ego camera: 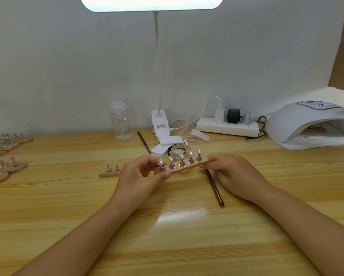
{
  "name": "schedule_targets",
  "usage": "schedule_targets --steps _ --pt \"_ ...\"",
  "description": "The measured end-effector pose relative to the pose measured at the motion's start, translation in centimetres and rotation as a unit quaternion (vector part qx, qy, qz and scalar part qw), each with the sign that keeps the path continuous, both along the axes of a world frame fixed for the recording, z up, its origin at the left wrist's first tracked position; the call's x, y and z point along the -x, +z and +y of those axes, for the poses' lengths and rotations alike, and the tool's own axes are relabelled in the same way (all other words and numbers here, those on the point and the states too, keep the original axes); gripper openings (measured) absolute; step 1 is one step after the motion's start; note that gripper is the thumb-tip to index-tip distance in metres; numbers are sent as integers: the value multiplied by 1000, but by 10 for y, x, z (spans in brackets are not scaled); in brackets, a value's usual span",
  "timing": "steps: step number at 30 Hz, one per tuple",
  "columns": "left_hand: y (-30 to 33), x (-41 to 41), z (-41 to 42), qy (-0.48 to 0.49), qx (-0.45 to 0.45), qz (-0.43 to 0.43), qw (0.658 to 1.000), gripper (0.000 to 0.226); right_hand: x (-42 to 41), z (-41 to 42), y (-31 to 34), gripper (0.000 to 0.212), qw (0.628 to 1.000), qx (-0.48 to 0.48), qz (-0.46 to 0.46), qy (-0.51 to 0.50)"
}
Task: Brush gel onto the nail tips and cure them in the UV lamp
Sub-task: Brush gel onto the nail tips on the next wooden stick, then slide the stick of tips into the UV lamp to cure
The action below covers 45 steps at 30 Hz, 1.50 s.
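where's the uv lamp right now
In the head view the UV lamp sits at the far right of the wooden table, against the wall, just right of the white power strip.

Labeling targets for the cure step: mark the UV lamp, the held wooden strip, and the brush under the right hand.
UV lamp [298, 118], head view, dome top.
wooden strip [184, 169], head view, front edge.
brush [215, 189], head view, mid-handle.

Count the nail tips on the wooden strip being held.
5, in one row on the wooden strip: near the left hand, three mid-strip, one near the right hand.
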<state>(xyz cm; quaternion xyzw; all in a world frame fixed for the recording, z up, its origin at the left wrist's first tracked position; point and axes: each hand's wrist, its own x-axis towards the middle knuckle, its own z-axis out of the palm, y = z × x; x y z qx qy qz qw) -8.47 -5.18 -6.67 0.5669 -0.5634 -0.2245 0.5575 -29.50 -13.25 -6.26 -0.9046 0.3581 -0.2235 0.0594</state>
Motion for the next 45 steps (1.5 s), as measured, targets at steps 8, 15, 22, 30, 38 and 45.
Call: schedule_targets --steps 8,15,22,30,38,45 --pt "1 0 1 5 -3 -7 1000 18 -1 -2 -2 40 1000 -20 2 9" --pt "2 1 2 21 -13 -18 1000 17 2 -4 1 39 976 -85 -190 -66" --pt "10 7 8 10 -9 -64 998 18 4 -5 18 30 974 -188 -129 9" --pt "36 34 -8 -43 -44 -26 998 20 40 -16 49 30 953 -273 -131 -9" --pt "47 126 -58 -59 -14 12 998 30 128 -30 61 35 926 -298 -195 -128" --pt "52 210 -118 -104 -32 209 972 30 191 -40 58 19 890 -251 -315 -212"
